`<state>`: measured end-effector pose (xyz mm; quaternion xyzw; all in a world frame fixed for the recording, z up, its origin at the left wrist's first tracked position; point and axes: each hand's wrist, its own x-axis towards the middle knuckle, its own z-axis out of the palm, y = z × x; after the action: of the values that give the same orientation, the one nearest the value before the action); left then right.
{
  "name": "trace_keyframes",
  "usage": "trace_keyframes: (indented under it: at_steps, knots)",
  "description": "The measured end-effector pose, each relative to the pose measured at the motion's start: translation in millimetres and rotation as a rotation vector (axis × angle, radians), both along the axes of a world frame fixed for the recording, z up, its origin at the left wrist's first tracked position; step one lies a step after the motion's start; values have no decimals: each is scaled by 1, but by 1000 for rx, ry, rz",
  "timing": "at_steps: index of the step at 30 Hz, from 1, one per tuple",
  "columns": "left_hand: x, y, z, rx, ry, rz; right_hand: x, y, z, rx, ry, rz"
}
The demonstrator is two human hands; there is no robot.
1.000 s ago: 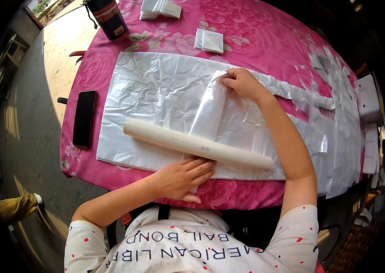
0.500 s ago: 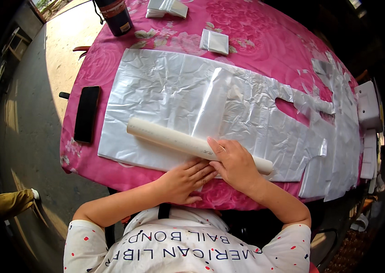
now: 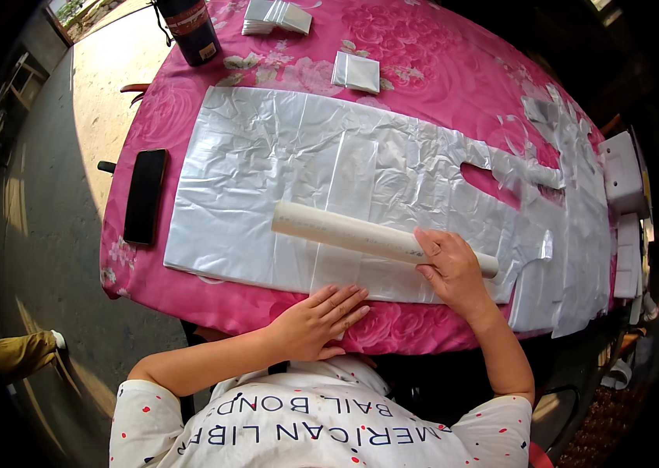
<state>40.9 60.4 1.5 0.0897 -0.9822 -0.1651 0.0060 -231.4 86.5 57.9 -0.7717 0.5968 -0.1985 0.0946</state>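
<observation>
A long cream-coloured plastic tube [image 3: 345, 232] lies slantwise over a stack of silvery-white plastic bags [image 3: 224, 179]. My right hand [image 3: 454, 269] grips the tube near its right end, thumb and fingers wrapped round it. Flat at the front edge of the bags rests my left hand [image 3: 321, 320], fingers stretched out, palm down, holding nothing. Beneath the tube, a narrow folded strip of bag [image 3: 351, 175] runs from the middle of the stack to its front edge. At the right, the bags show cut-out handle openings.
On the pink flowered tablecloth [image 3: 423, 39] sit a black phone [image 3: 146, 196] at left, a dark cylindrical container [image 3: 189, 31] at the far left, and small folded silvery packets [image 3: 356, 72] at the back. White boxes [image 3: 625, 175] stand beyond the right edge. Another person's leg [image 3: 21, 355] shows at lower left.
My right hand has moved right with the tube, away from my left hand. The raised, shiny strip of bag now lies flatter. My left hand has stayed nearly in place.
</observation>
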Motion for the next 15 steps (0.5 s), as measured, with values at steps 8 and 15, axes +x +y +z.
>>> trace_keyframes:
  at_steps: [8,15]
  knots:
    - [-1,15,0,-49,-1,21,41,-44,-19,-163,23,202]
    - [4,14,-1,6,125,-13,5,-129,-32,-275,98,-34]
